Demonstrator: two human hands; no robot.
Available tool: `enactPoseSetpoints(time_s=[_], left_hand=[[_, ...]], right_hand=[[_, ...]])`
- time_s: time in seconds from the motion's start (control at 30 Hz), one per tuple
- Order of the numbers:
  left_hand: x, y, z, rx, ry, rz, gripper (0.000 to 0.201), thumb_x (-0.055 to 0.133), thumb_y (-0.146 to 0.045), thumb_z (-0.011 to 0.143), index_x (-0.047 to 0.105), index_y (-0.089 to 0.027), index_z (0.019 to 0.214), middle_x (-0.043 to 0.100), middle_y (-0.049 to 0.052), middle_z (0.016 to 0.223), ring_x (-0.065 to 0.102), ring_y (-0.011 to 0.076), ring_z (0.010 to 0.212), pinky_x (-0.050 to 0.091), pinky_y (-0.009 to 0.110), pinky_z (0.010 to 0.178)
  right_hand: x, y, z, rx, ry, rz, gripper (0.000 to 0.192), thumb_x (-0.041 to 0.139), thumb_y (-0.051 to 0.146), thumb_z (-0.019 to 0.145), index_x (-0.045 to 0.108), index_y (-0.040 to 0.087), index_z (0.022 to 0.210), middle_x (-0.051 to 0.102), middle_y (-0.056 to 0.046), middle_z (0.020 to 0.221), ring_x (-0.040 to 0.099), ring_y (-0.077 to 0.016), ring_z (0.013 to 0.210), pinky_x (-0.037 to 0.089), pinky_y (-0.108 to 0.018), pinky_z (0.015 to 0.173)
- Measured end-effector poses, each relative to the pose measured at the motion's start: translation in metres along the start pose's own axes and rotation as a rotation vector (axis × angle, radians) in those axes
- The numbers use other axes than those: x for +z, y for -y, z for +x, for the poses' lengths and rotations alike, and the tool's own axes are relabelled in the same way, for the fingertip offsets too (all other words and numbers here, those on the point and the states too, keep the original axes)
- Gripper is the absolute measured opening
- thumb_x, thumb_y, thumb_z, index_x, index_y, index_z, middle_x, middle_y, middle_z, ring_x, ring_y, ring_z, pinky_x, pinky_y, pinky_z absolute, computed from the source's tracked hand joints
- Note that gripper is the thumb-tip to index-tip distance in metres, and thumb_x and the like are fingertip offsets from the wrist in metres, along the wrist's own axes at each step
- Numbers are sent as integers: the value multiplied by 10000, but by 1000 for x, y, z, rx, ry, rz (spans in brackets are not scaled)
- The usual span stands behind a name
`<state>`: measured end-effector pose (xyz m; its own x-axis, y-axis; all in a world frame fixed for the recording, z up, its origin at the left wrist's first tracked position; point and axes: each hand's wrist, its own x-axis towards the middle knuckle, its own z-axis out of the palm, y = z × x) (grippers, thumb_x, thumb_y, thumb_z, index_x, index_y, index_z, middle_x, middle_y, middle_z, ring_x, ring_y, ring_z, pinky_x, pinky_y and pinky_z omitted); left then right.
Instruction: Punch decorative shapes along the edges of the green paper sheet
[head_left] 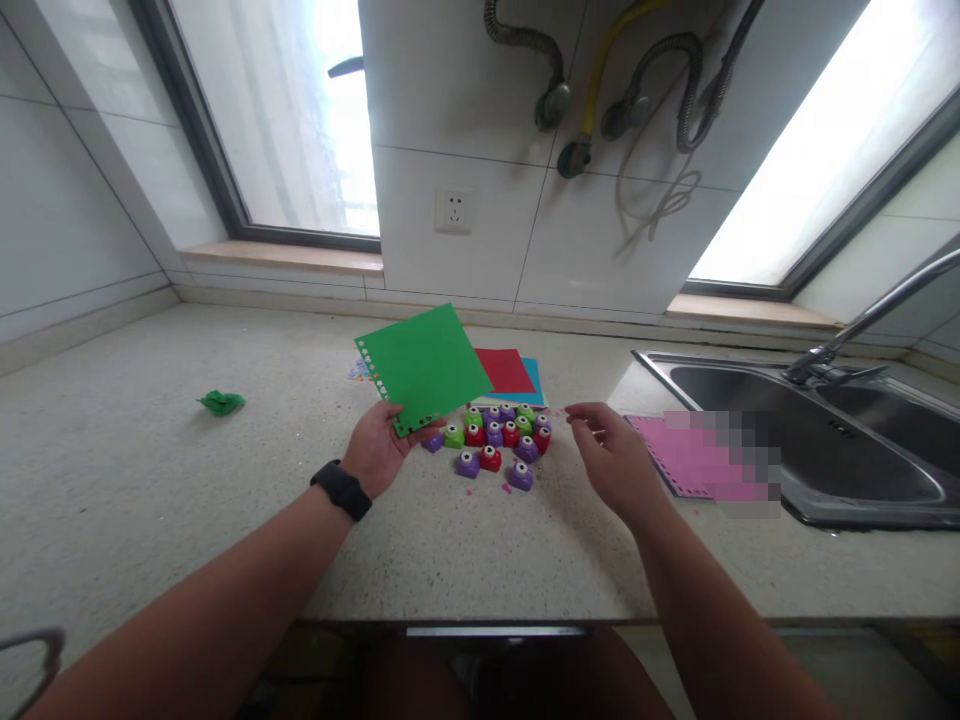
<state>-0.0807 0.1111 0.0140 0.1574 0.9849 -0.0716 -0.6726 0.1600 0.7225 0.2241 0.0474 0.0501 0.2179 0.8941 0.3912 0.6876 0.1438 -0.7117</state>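
My left hand (380, 450), with a dark watch on the wrist, grips a green sheet of paper (427, 362) by its lower corner. Small shapes are punched along the sheet's left edge and part of its lower edge. My right hand (611, 455) hovers over the counter with its fingers curled and thumb apart, nothing seen in it. Between the hands lies a cluster of small craft punches (493, 434) in purple, red and green. Tiny pink paper bits (507, 489) are scattered in front of them.
Behind the punches lie a red sheet (506, 370) and a blue sheet (534, 385). A pink sheet with a punched edge (675, 455) rests beside the steel sink (810, 440), right. Crumpled green paper (221, 402) sits at left. Hoses hang on the tiled wall.
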Motion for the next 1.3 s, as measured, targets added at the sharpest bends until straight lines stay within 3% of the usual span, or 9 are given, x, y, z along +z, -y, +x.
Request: enactPoseSetpoints(time_s=[0.17,0.33,0.47,0.6,0.77,0.93,1.0,1.1,1.3], left_hand=[[3,3,-1,-8,-11,2,403,488,-121,839,617,-47,1213,791,163,947,782,297,790,646,366,667],[8,3,-4,-40,-21,38,337,481,-116,853,631,-42,1146,788,177,960,781,308,802,647,388,692],[15,6,-11,-51,9,60,384,494,-116,858,621,-29,1210,785,181,1012,780,314,819,650,410,734],[21,10,-18,-36,58,89,430,539,-124,872,599,-45,1291,778,177,1068,779,309,855,653,422,761],[29,16,-25,-35,104,108,379,590,-162,914,619,-81,1284,765,188,1111,769,299,936,649,411,806],[33,20,-29,-53,105,117,213,671,-186,906,701,-94,1096,768,175,1102,763,267,914,642,378,808],[31,21,-29,-54,131,130,206,720,-206,887,720,-106,1066,772,160,1093,760,249,898,638,346,792],[27,23,-30,-54,164,166,244,792,-236,844,741,-133,1059,781,130,1065,757,218,857,632,309,769],[28,22,-32,-39,147,221,262,867,-224,765,769,-142,995,782,107,1052,743,184,814,636,287,740]], right_hand=[[-6,0,20,-267,326,-293,203,574,337,959,748,237,990,748,-48,968,641,-198,786,458,-343,731],[18,-8,6,-292,369,-479,230,648,456,945,753,269,1027,749,-30,936,671,-224,847,440,-328,699],[23,-9,-1,-347,352,-495,203,664,421,934,764,278,1039,745,-37,942,666,-210,840,436,-310,679],[18,-12,-1,-305,309,-264,197,693,408,902,764,261,1013,717,-50,935,645,-191,778,476,-327,697],[7,-13,4,60,238,523,330,677,488,906,630,198,1056,661,3,699,608,-155,563,475,-283,499],[1,4,-1,264,154,989,342,807,426,806,641,186,984,731,-45,891,693,-152,694,583,-300,658],[6,11,-9,294,160,1085,323,799,419,823,648,194,999,736,-52,930,702,-159,728,602,-318,694],[20,18,-22,302,65,1184,309,850,356,783,640,216,961,727,-29,968,704,-149,765,609,-314,756],[37,17,-38,128,-42,1126,376,856,285,779,679,247,1108,723,-30,1018,714,-178,866,605,-377,867]])
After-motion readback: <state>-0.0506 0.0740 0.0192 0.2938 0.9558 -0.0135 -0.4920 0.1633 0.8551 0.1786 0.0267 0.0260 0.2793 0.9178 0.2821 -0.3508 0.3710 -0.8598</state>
